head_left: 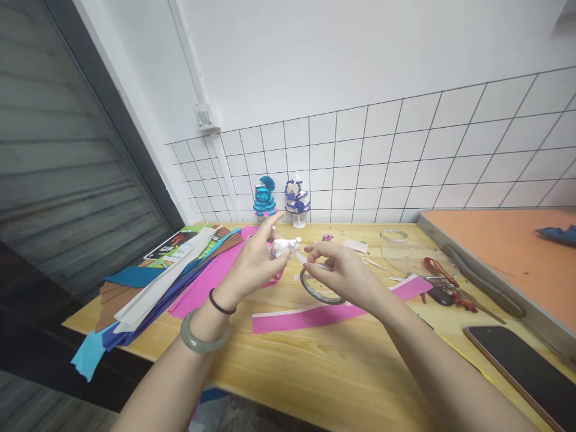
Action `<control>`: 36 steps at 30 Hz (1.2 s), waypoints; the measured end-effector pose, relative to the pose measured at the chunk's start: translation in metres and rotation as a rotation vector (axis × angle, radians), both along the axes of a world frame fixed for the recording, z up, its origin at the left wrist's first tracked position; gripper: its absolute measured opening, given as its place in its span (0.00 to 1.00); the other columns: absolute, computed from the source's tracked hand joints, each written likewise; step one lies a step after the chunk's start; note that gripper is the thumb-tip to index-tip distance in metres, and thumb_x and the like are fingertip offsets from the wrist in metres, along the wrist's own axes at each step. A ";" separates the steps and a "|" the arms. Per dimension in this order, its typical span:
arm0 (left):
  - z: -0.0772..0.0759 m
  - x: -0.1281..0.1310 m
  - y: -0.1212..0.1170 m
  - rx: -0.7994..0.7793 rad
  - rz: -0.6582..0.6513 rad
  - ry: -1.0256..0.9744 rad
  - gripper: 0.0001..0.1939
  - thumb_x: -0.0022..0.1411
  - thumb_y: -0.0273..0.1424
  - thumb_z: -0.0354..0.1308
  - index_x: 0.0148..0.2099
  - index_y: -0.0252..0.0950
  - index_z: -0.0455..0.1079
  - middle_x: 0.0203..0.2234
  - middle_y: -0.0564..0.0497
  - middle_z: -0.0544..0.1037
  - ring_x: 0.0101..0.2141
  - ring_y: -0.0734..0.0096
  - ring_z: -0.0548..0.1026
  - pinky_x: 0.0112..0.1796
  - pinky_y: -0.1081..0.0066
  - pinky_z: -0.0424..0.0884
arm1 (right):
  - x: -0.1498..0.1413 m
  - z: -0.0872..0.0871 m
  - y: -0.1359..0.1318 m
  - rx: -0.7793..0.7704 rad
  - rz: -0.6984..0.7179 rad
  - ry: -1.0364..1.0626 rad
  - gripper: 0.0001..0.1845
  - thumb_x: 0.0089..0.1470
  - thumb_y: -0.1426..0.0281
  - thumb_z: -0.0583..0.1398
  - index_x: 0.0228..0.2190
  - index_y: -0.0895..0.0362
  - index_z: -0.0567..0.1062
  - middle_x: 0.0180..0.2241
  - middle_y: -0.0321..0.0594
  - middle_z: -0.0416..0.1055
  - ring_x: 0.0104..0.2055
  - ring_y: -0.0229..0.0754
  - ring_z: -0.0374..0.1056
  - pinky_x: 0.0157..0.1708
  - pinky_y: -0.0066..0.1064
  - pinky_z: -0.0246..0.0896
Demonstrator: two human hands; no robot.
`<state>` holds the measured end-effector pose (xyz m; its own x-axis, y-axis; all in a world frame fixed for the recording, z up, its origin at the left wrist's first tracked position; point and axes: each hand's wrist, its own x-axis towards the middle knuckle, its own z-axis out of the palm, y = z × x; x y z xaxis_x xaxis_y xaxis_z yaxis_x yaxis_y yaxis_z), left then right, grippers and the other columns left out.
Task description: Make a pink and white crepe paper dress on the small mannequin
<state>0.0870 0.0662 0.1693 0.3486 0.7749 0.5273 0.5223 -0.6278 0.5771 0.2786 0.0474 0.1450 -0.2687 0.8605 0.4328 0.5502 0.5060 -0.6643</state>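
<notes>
My left hand (256, 264) is raised over the wooden table (324, 372) and pinches a small white figure (284, 246) between its fingers. My right hand (342, 273) is closed beside it, pinching a thin strip of tape that runs to the figure. A roll of clear tape (317, 292) hangs under that hand's fingers. Below both hands lies a curved pink paper strip (315, 315). A jade bangle and a black hair tie sit on my left wrist.
Sheets of coloured paper (180, 279) are stacked at the left. Two small paper dolls, blue (264, 198) and purple-white (297, 198), stand by the tiled wall. Red-handled scissors (445, 279), a second tape roll (393, 235) and a dark phone (526, 366) lie to the right.
</notes>
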 end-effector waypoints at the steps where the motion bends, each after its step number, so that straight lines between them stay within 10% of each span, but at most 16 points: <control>1: 0.000 -0.001 0.001 0.002 0.008 -0.008 0.35 0.54 0.25 0.55 0.63 0.41 0.49 0.29 0.55 0.67 0.23 0.82 0.63 0.22 0.80 0.60 | 0.000 0.000 0.000 -0.008 0.000 -0.006 0.08 0.51 0.67 0.56 0.24 0.56 0.71 0.39 0.40 0.74 0.30 0.38 0.67 0.31 0.29 0.58; 11: -0.006 -0.007 0.010 0.042 0.010 -0.035 0.37 0.54 0.26 0.57 0.63 0.43 0.49 0.34 0.52 0.71 0.32 0.76 0.70 0.34 0.76 0.68 | -0.001 0.008 -0.004 -0.173 -0.017 -0.067 0.12 0.52 0.62 0.57 0.25 0.55 0.75 0.18 0.32 0.65 0.20 0.34 0.57 0.22 0.26 0.46; 36: -0.021 0.006 0.051 0.186 -0.058 -0.053 0.34 0.56 0.26 0.55 0.63 0.40 0.48 0.39 0.49 0.74 0.38 0.72 0.72 0.43 0.68 0.67 | 0.008 -0.006 0.016 -0.243 -0.121 0.011 0.14 0.51 0.59 0.56 0.29 0.55 0.76 0.13 0.31 0.62 0.13 0.34 0.58 0.16 0.25 0.52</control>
<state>0.0933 0.1171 0.1486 0.3581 0.6415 0.6784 0.4541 -0.7545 0.4738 0.2867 0.0635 0.1392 -0.1544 0.9650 0.2120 0.5886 0.2621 -0.7647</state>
